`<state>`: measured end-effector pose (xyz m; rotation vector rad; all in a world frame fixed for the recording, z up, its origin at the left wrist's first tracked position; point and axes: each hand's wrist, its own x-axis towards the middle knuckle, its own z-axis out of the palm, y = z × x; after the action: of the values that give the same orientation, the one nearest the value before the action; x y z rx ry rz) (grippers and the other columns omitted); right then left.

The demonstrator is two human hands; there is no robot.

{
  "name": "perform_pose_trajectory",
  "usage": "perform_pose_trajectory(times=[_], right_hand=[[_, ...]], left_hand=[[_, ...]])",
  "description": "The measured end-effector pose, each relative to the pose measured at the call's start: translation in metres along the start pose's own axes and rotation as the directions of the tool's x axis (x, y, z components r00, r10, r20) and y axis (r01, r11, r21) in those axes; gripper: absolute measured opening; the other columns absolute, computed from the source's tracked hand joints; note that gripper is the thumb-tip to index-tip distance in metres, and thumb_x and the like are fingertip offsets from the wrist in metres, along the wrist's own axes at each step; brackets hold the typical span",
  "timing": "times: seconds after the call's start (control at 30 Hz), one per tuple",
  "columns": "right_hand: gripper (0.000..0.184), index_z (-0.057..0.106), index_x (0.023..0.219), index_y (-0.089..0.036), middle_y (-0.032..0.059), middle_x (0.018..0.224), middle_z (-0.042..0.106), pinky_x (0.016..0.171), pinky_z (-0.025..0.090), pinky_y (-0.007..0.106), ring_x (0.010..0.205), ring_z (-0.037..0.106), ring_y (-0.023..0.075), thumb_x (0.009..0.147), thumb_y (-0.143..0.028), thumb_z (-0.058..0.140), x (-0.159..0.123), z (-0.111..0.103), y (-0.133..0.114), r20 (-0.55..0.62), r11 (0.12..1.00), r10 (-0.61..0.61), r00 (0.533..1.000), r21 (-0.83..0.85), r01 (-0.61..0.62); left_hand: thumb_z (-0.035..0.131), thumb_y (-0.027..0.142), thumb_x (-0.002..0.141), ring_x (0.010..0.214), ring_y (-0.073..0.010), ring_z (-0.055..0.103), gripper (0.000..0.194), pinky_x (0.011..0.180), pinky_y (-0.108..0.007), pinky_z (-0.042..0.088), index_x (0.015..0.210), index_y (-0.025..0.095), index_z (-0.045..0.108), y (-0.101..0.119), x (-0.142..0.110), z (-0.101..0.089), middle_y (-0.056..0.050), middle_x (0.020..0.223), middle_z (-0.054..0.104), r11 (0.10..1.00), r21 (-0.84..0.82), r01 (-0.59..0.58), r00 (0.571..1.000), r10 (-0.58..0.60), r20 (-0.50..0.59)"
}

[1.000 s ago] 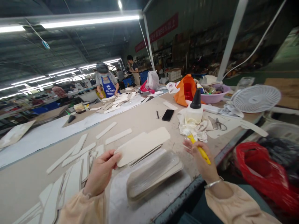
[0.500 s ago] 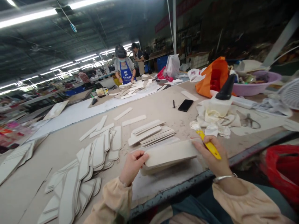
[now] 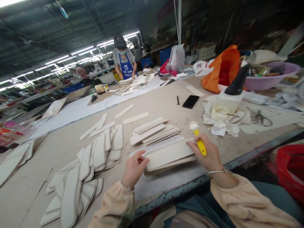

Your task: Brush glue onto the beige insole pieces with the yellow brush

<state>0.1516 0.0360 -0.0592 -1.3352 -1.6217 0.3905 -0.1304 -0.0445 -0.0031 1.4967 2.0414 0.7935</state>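
A stack of long white board strips lies in front of me near the table edge, its layers slightly fanned. At the left end of the stack is my left hand, fingers loosely curled, with a gap between thumb and forefinger; the thumb tip meets the top strip's edge. My right hand is closed around a yellow-handled glue spreader, its far end covered in white paste; the kind of tip is hidden. The fingertips of that hand rest on the right end of the top strip. Behind it sits another pile of strips.
Many rounded strips are spread to the left. A black phone, a paste container, scissors, an orange bag and a purple basin lie to the right. A co-worker stands across the table.
The top strip, tilted up before, now lies flatter on the stack. My right hand has shifted left with the spreader, which points more away from me. The view has turned slightly.
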Motion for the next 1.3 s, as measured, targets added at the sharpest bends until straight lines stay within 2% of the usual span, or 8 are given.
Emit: perform_pose_trajectory(times=[0.13,0.43,0.63,0.73,0.87,0.93,1.13,1.3], right_hand=[[0.028,0.050,0.084,-0.023,-0.0032,0.059,0.056,0.050,0.038,0.024,0.048,0.052,0.0134,0.083,-0.048,0.060,0.001,0.003,0.002,0.017,0.999,-0.008,1.000,-0.044,0.009],[0.023,0.052,0.085,-0.022,0.0024,0.076,0.064,0.059,0.044,0.027,0.063,0.061,0.0175,0.088,-0.045,0.056,-0.001,0.013,0.013,0.049,0.983,-0.100,0.994,-0.147,0.106],[0.008,0.052,0.093,-0.021,0.0111,0.101,0.067,0.085,0.048,0.041,0.100,0.060,0.0267,0.089,-0.026,0.056,0.002,0.006,0.006,0.015,0.946,-0.250,0.968,-0.207,0.247],[0.004,0.052,0.092,-0.020,0.0118,0.108,0.065,0.096,0.044,0.042,0.112,0.056,0.0246,0.089,-0.021,0.054,-0.007,0.005,-0.016,0.083,0.925,-0.358,0.930,-0.103,0.365],[0.014,0.053,0.093,-0.021,0.0078,0.107,0.065,0.107,0.036,0.040,0.121,0.050,0.0196,0.092,-0.035,0.054,-0.028,0.017,-0.045,0.333,0.856,-0.507,0.795,0.091,0.508],[0.023,0.054,0.092,-0.021,0.0060,0.103,0.065,0.109,0.032,0.040,0.122,0.049,0.0186,0.091,-0.044,0.053,-0.034,0.022,-0.049,0.400,0.852,-0.510,0.762,0.116,0.510],[0.025,0.055,0.094,-0.021,0.0083,0.103,0.066,0.109,0.032,0.046,0.120,0.052,0.0227,0.087,-0.044,0.060,-0.024,0.002,-0.016,0.362,0.937,-0.326,0.874,-0.002,0.350],[0.014,0.050,0.093,-0.022,0.0114,0.108,0.064,0.087,0.050,0.042,0.103,0.061,0.0252,0.088,-0.032,0.058,-0.012,-0.012,0.017,0.160,0.999,-0.018,0.987,-0.027,0.023]], left_hand=[[0.061,0.040,0.071,0.058,-0.0156,0.059,0.041,0.060,-0.029,0.046,0.103,0.014,0.067,-0.003,0.000,0.002,0.001,0.062,0.064,0.999,0.033,-0.008,1.000,0.007,0.016],[0.062,0.042,0.072,0.059,-0.0171,0.058,0.036,0.059,-0.029,0.043,0.096,0.017,0.071,-0.008,0.004,-0.001,0.000,0.061,0.063,0.991,0.130,-0.018,0.999,0.013,0.040],[0.058,0.050,0.074,0.059,-0.0173,0.058,0.039,0.060,-0.031,0.046,0.095,0.018,0.069,-0.014,0.006,-0.002,0.000,0.067,0.062,0.970,0.225,-0.096,0.995,0.088,0.045],[0.056,0.055,0.074,0.059,-0.0173,0.060,0.044,0.062,-0.033,0.049,0.096,0.019,0.068,-0.017,0.008,-0.003,-0.001,0.075,0.062,0.962,0.246,-0.118,0.993,0.108,0.054],[0.057,0.063,0.070,0.058,-0.0178,0.062,0.052,0.059,-0.033,0.051,0.095,0.019,0.069,-0.019,0.013,-0.004,-0.003,0.081,0.063,0.960,0.261,-0.095,0.993,0.075,0.086],[0.058,0.065,0.068,0.058,-0.0184,0.062,0.055,0.057,-0.033,0.052,0.096,0.019,0.070,-0.019,0.015,-0.005,-0.004,0.082,0.064,0.959,0.271,-0.085,0.993,0.060,0.098],[0.056,0.066,0.069,0.058,-0.0187,0.063,0.055,0.058,-0.034,0.054,0.097,0.020,0.071,-0.016,0.016,-0.008,-0.004,0.082,0.065,0.942,0.313,-0.119,0.989,0.086,0.118],[0.056,0.063,0.071,0.057,-0.0179,0.062,0.052,0.060,-0.034,0.054,0.097,0.021,0.071,-0.017,0.015,-0.008,-0.004,0.082,0.064,0.944,0.298,-0.140,0.987,0.109,0.120]])
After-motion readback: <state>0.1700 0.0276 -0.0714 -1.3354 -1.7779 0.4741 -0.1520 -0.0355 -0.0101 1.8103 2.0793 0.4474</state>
